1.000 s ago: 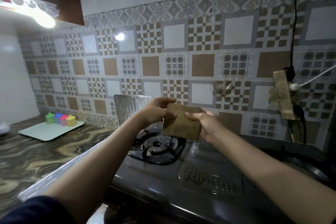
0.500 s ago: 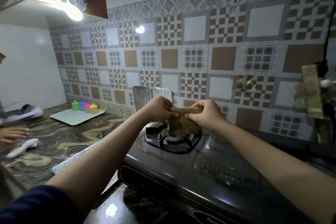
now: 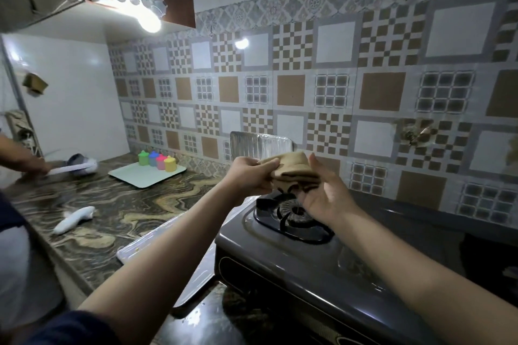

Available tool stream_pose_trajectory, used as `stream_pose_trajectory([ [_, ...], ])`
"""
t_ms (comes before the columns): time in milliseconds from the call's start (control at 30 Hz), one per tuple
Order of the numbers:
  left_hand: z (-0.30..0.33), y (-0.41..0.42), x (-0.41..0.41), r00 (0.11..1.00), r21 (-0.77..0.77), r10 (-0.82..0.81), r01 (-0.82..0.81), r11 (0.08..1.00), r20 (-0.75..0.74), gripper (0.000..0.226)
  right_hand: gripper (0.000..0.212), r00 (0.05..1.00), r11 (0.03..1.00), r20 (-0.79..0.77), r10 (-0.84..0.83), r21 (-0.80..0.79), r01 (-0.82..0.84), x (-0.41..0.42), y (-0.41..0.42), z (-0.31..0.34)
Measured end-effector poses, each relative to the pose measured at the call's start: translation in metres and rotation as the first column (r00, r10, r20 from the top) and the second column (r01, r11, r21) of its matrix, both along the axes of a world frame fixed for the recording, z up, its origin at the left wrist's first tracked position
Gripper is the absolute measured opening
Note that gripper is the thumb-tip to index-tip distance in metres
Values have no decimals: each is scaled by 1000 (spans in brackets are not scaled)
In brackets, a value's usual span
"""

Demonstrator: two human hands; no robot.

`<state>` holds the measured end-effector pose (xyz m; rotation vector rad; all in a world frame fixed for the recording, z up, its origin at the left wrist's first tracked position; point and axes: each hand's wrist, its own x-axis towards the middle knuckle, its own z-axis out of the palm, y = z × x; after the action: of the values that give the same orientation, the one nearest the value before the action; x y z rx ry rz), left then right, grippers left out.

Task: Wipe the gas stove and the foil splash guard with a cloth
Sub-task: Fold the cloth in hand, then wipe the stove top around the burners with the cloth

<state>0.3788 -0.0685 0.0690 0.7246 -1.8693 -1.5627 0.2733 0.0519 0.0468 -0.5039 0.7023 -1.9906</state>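
Since half a second ago we raise the cloth mid-frame, folded | left hand pinches it, right hand cradles, fingers relaxed | gas stove directly below, foil splash guard just behind.

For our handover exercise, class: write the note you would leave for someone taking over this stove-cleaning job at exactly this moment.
Left hand: grips the left end of the cloth.
Right hand: palm up, fingers fairly straight, supporting the cloth's right side from beneath.
Cloth: folded, held in the air above the burner, touching neither stove nor guard.
Stove: on the counter, right of centre.
Foil guard: upright against the tiled wall behind the burner.
Done: cloth picked up and folded; no wiping is visible.
Left: wipe the stove top, then the foil guard.
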Motion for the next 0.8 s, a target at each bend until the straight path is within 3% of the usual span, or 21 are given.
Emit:
stream_pose_trajectory([
  [67, -1, -2, 3, 1000, -23, 8, -8, 1000, 10, 26, 28, 996, 998, 60, -64, -17, 65, 16, -10, 3],
  [133, -5, -5, 6, 999, -41, 27, -27, 999, 19, 30, 18, 988, 993, 101, -116, -17, 118, 30, -18, 9],
  [233, -10, -8, 9, 997, -67, 70, -70, 995, 8, 32, 27, 970, 988, 194, -146, -15, 152, 40, -26, 13],
  [300, -13, -9, 9, 995, -104, 97, -96, 990, 4, 32, 33, 977, 992, 168, -129, 32, 125, 46, -32, 11],
  [433, -18, -14, 10, 990, -208, 134, -121, 971, 48, 35, 13, 986, 986, 98, -133, 109, 122, 44, -48, 5],
  [567, -24, -31, 21, 964, -331, 161, -84, 940, 213, 49, 12, 978, 943, -130, -166, 268, 195, 19, -67, 5],
  [667, -43, -45, 32, 906, -469, 207, -10, 883, 370, 49, 23, 941, 885, -336, -46, 423, 194, -6, -81, -1],
  [733, -61, -48, 40, 825, -514, 223, 94, 853, 520, 56, 16, 844, 834, -534, 58, 490, 252, -15, -89, -9],
  [800, -82, -49, 46, 689, -525, 248, 224, 821, 681, 77, 14, 652, 809, -747, 129, 460, 366, -22, -101, -19],
])
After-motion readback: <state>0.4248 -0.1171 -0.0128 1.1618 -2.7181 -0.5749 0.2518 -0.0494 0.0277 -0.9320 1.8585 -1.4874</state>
